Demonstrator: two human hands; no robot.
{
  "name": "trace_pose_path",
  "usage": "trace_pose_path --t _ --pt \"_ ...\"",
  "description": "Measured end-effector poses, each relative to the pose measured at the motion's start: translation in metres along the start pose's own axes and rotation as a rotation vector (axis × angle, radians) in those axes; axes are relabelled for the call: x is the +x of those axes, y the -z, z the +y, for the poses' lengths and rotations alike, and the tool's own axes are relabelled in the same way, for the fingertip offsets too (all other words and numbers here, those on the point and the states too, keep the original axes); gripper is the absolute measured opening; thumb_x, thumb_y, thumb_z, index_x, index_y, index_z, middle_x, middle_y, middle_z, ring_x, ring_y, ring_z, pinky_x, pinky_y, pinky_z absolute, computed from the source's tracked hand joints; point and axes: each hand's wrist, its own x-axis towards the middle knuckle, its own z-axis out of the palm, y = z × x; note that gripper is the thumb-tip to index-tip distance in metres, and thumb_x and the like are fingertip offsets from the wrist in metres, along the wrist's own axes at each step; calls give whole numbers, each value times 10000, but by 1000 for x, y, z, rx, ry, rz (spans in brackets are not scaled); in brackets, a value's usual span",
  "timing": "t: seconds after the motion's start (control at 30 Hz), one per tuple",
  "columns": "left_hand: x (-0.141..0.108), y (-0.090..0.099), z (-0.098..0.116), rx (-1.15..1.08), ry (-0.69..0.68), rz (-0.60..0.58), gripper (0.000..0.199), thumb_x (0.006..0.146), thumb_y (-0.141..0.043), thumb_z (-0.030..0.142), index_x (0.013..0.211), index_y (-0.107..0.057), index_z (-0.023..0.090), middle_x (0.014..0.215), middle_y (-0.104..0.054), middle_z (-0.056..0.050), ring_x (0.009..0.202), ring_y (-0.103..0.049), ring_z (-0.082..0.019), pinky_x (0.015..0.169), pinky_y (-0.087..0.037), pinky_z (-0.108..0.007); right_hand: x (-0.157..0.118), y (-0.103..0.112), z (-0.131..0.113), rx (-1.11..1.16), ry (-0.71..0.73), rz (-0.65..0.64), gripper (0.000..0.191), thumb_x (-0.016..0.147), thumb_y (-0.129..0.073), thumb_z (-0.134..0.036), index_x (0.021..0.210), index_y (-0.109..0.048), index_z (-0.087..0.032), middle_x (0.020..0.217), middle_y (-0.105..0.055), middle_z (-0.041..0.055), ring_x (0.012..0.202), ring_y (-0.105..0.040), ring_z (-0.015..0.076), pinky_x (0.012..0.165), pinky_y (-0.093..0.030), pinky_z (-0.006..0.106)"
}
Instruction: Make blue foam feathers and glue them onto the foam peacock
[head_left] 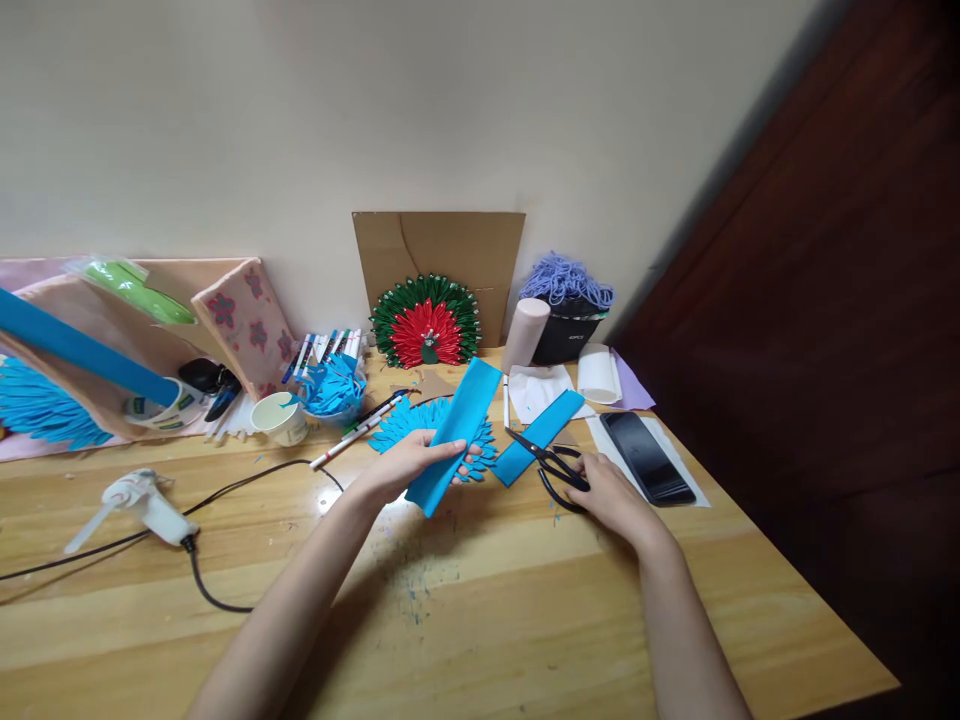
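Observation:
My left hand (420,466) pinches a folded blue paper strip (466,405) between thumb and fingers, tilted above the table. Behind and partly beneath that strip lies a fan of pointed blue paper petals (394,425). My right hand (609,492) has its fingers on the handle loops of black scissors (551,458), whose blades point away to the left. Under the blades, a second blue strip (564,408) lies on the table. The right fingertips are partly hidden by the hand itself.
A white glue gun (150,508) with its black cord lies at left. Paper cups (279,418), a bowl of blue scraps (334,385) and markers (358,432) stand behind. Cardboard with a red-green peacock (427,325) leans on the wall. A phone (649,458) lies near the right edge.

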Motion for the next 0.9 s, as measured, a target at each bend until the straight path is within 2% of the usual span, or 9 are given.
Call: trace_pose_path --t 0.07,0.17,0.23,0.3,0.37,0.47,0.57,0.67,0.9 --pt "1 6 9 168 -29 5 310 672 -661 392 792 -630 108 734 -639 -48 658 -585 -135 656 -468 -258 2 -4 5 -9 -2 -28 134 572 -574 -187 676 -491 -199 745 -586 52 720 -579 223 611 -428 300" --pt "2 16 16 427 -104 128 332 639 -657 440 709 -601 121 665 -618 -18 633 -578 -154 592 -446 -254 3 -4 -2 66 -11 -63 116 593 -559 -222 666 -471 -205 691 -570 21 663 -561 200 569 -401 278" --pt "2 22 18 549 -137 222 349 626 -653 460 692 -591 123 633 -601 -9 616 -573 -161 552 -428 -247 3 2 -9 234 -19 -90 117 637 -556 -263 702 -479 -204 679 -553 7 647 -549 181 571 -403 270" --pt "2 27 18 593 -151 255 348 620 -654 458 683 -584 123 628 -597 -10 607 -574 -161 534 -420 -242 1 7 -16 495 -23 -133 161 695 -553 -329 759 -473 -205 661 -516 -10 607 -525 152 552 -407 255" --pt "1 31 18 561 -152 238 342 612 -667 439 716 -582 124 658 -607 -14 600 -582 -155 532 -428 -241 -4 9 -25 786 -20 -244 257 747 -523 -449 791 -444 -208 642 -465 -23 538 -479 123 500 -403 240" --pt "2 35 16 461 -138 239 407 590 -699 395 867 -560 131 712 -618 -20 591 -596 -148 545 -449 -251 -15 3 -41 1093 74 -533 513 705 -423 -695 835 -450 -200 697 -455 2 529 -460 117 492 -433 266" --pt "4 38 14 457 -147 315 549 564 -726 377 1007 -504 141 724 -606 -14 596 -592 -147 547 -446 -255 -27 -8 -58 1094 187 -733 704 635 -291 -804 925 -488 -193 754 -486 37 572 -498 143 558 -461 317" --pt "6 37 11 547 -159 344 598 551 -731 384 1047 -498 146 695 -568 6 591 -560 -138 537 -416 -240 -36 -18 -73 1022 230 -821 695 664 -288 -779 983 -481 -193 787 -491 44 619 -515 153 629 -465 340" --pt "10 22 3 767 -138 330 630 483 -751 421 1025 -562 162 661 -428 37 632 -452 -123 553 -334 -213 -41 -30 -88 1045 254 -798 662 696 -299 -746 988 -442 -169 689 -438 -7 582 -503 126 608 -470 311"
